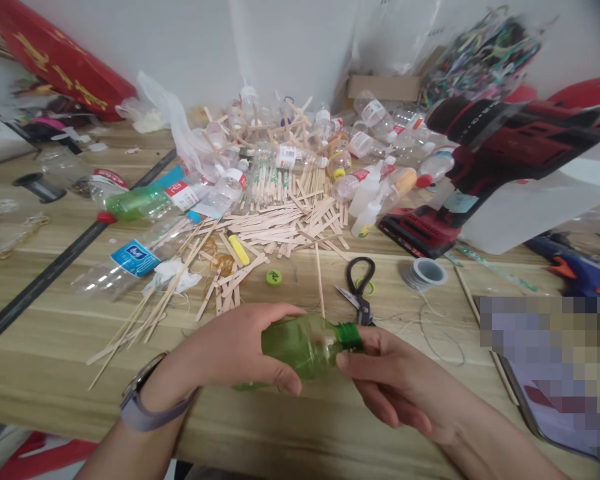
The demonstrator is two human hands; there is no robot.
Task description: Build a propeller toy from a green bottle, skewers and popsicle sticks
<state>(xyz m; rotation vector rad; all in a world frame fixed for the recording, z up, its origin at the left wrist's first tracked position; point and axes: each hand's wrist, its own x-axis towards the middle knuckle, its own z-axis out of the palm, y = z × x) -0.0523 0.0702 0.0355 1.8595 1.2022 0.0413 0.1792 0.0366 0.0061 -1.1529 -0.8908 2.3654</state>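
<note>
The green bottle lies across the person's front, between both hands and above the near part of the bench; whether it touches the wood I cannot tell. Its long axis runs left to right, base end under the left hand, neck pointing right and slightly away. The left hand grips round the body, thumb on the near side; the right hand, nearer the neck, closes thumb and fingers there. Scissors lie just beyond the neck.
</note>
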